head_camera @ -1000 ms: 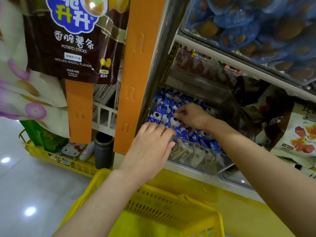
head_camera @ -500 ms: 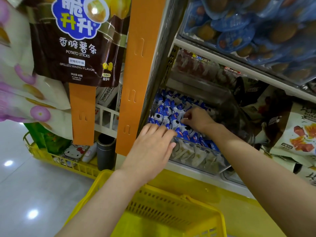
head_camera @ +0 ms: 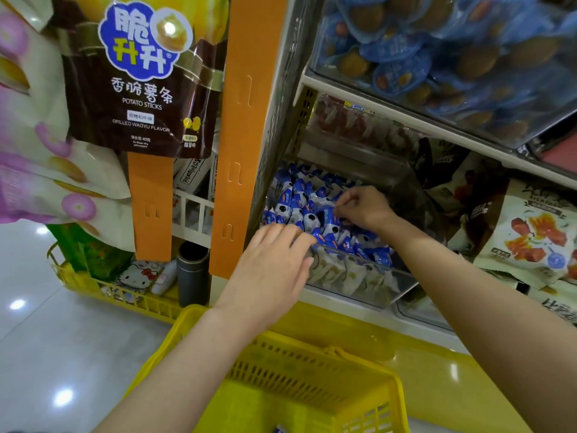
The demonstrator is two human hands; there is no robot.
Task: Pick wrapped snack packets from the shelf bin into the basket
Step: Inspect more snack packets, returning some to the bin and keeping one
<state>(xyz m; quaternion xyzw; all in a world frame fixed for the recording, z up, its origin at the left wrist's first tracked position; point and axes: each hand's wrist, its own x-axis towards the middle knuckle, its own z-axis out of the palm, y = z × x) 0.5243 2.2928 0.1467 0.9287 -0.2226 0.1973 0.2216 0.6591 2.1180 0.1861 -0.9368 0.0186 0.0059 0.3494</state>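
Note:
A clear plastic shelf bin [head_camera: 359,278] holds several small blue-and-white wrapped snack packets [head_camera: 299,210]. My right hand [head_camera: 363,207] is inside the bin on top of the pile, fingers curled and pinching a packet. My left hand [head_camera: 274,270] lies at the bin's front left corner with straight fingers resting on the front packets. Below both arms stands the yellow plastic basket [head_camera: 299,367]; one blue packet shows at its bottom edge.
An orange upright post [head_camera: 243,129] stands left of the bin. A brown potato-sticks bag [head_camera: 140,76] hangs at upper left. The shelf above carries blue packs [head_camera: 437,51]; brown and white bags [head_camera: 530,232] lie to the right. A second yellow basket [head_camera: 103,289] sits on the floor.
My right hand has shifted slightly right and back over the packets, with its fingers curling in on one. My left hand has hardly moved.

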